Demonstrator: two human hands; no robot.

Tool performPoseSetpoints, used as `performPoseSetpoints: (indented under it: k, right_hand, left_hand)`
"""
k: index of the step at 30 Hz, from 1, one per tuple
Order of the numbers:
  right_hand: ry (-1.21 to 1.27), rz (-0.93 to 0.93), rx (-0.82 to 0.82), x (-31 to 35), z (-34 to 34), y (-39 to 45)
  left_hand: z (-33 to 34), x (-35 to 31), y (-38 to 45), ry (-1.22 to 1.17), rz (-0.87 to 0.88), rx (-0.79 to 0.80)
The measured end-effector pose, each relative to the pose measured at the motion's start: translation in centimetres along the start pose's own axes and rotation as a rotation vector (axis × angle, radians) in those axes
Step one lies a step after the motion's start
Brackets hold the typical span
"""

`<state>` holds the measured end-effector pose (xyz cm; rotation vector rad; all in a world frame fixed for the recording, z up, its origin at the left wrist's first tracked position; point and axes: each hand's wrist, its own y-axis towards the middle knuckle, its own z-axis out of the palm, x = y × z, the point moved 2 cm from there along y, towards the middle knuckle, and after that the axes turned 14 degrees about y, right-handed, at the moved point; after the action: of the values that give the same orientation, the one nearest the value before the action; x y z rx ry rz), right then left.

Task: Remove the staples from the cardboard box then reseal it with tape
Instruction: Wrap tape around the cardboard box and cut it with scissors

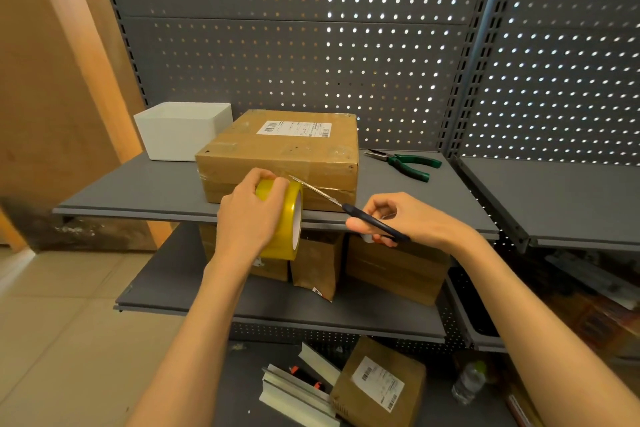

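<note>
Left hand [247,218] grasping the tape roll [285,218], right hand [398,218] grasping scissors [346,206], before the cardboard box [280,152].

A: How is the light?

B: Dim and warm. Bright daylight pricks through the holes of the perforated back panel [311,45], strongest at upper right.

A: Shadows?

B: Soft ones under the upper shelf [156,187]; the lower levels sit dark.

A: Sharpness?

B: Centre is fairly crisp. Straight edges bow outward near the borders, and the corners look smeared.
</note>
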<state>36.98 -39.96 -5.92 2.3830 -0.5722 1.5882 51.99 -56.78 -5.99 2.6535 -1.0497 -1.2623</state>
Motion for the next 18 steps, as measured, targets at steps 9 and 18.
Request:
performPoseSetpoints:
  k: [9, 18]
  right_hand:
    - [-0.03, 0.011, -0.035, -0.3, -0.3, -0.7]
    - [-0.024, -0.012, -0.051, -0.1, -0.4, -1.3]
  left_hand:
    - [-0.2, -0.1, 0.2, 0.108, 0.019, 0.029]
    - [0.0, 0.0, -0.2, 0.037, 0.001, 0.009]
